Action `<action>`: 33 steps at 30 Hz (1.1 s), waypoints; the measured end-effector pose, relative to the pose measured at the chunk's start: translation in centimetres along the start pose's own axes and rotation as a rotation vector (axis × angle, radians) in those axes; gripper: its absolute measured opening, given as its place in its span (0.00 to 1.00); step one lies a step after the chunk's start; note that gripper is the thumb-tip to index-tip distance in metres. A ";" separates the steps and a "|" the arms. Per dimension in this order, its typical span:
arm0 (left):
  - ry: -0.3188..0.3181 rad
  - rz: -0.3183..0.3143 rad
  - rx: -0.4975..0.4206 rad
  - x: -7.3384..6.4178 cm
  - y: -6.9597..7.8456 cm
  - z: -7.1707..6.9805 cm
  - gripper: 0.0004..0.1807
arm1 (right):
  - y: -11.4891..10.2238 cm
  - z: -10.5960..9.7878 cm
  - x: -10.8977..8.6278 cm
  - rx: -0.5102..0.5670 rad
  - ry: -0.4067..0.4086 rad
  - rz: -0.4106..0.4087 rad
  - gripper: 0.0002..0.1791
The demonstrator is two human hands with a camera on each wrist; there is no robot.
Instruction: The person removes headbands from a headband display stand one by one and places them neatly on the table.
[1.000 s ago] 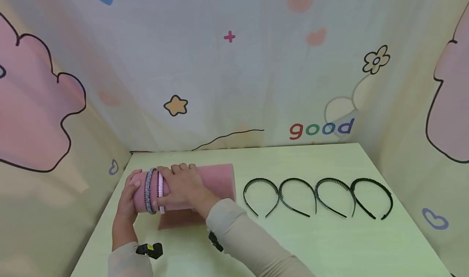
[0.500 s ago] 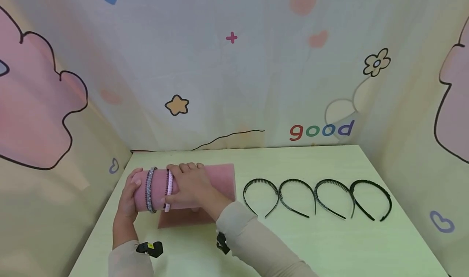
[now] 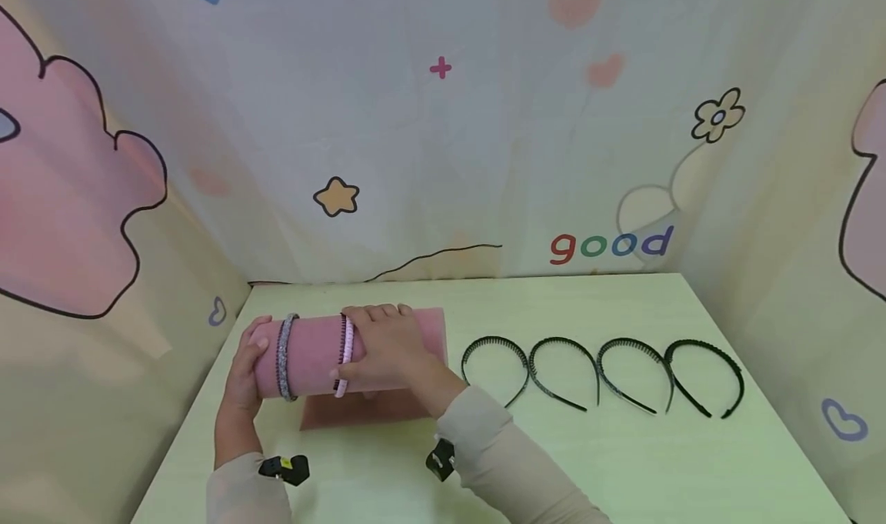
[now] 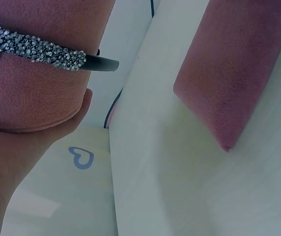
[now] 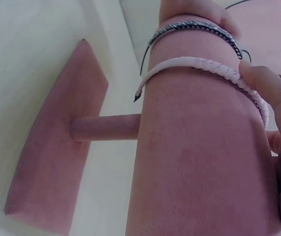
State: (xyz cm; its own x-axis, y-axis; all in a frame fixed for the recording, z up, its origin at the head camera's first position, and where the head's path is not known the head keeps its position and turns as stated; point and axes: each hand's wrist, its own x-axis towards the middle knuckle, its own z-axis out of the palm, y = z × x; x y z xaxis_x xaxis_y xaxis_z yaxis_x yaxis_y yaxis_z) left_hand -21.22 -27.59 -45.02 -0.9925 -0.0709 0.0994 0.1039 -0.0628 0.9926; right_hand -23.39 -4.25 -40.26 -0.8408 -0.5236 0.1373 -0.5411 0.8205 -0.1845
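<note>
We see four black headbands in a row right of the pink velvet display stand, our right sleeve overlapping the nearest one's tip. A silver-stoned headband sits over the roll, leftward. Our left hand grips the roll's left end; our right hand, curled over the roll, clasps the pale pink headband about its middle. Pale green tabletop, cartoon-print curtain behind.

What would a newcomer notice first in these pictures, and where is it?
Probably the thick pink roll, raised above the left part of the table, with the left hand at its left end. Fitted over it are a sparkling grey headband near that hand and a pale pink headband touched by the right hand. Next, four dark headbands lie in a row on the right.
</note>
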 end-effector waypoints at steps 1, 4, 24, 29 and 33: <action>-0.001 0.001 0.003 0.1 0.1 0.0 0.24 | 0.2 -0.1 -0.1 0.005 0.004 0.003 0.51; 0.000 0.007 0.008 0.2 0.2 0.1 0.24 | 0.9 -0.6 -0.5 0.007 0.024 0.013 0.50; -0.013 -0.019 0.016 0.0 0.4 0.4 0.24 | 3.6 -1.0 -2.7 0.006 0.122 0.018 0.47; -0.016 -0.019 0.019 0.0 0.4 0.3 0.24 | 3.7 -0.9 -2.6 -0.042 0.110 0.008 0.48; -0.013 -0.024 0.032 0.0 0.3 0.2 0.24 | 3.5 -0.9 -2.7 -0.088 0.099 -0.014 0.48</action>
State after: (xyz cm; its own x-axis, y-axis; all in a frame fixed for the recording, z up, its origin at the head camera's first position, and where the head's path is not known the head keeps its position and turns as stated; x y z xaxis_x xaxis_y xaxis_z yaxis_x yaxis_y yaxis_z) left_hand -21.16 -27.44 -44.70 -0.9955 -0.0570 0.0758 0.0777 -0.0323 0.9965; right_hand -23.00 0.23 -40.43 -0.8254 -0.5133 0.2350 -0.5453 0.8326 -0.0967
